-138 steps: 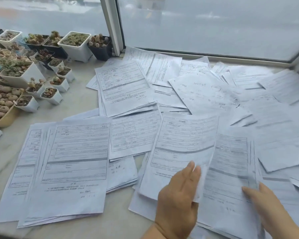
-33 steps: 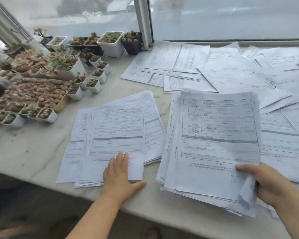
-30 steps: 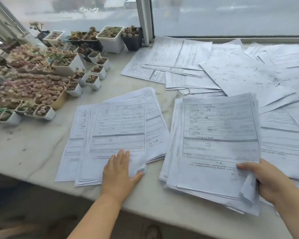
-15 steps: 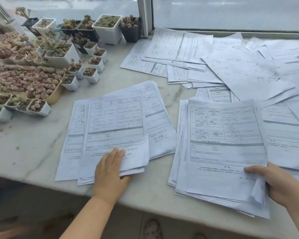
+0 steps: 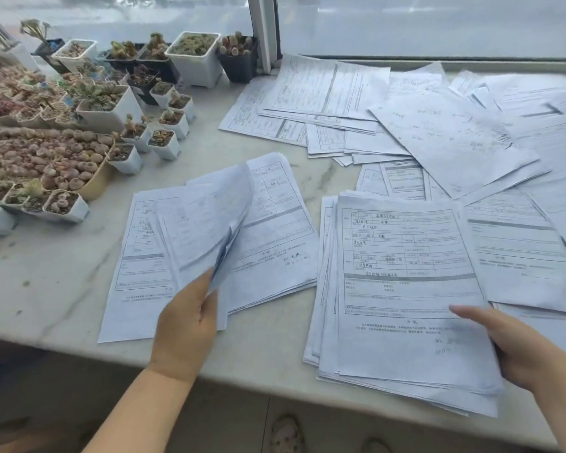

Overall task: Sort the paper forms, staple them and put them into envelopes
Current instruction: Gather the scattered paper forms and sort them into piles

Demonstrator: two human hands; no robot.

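A: Pots (image 5: 164, 145) crowding sill (image 5: 46, 289) at left. Left hand (image 5: 187, 325) pinching curled sheets (image 5: 209, 223) off left pile (image 5: 275, 243). Risk?

B: Sheets slipping, mixing sorts. Right hand (image 5: 517, 351) gripping right stack (image 5: 406, 289) at overhanging corner; could slide off. Loose forms (image 5: 451, 138) beyond, unsorted.

Two hands can be counted: the left hand (image 5: 187, 325) and the right hand (image 5: 520, 351). Paper forms are gathered into two near stacks, the left stack (image 5: 209, 243) and the right stack (image 5: 402, 289), plus one loose spread of sheets (image 5: 438, 132) behind them; single sheets are way too overlapped to be counted, dozens at least. Potted succulents (image 5: 79, 125) are packed in on the left, somewhere around twenty-odd pots, exact number can't be told since they're crowded and blurry. One marble sill (image 5: 40, 289) is seen, and two window panes are split by one frame post (image 5: 263, 31).
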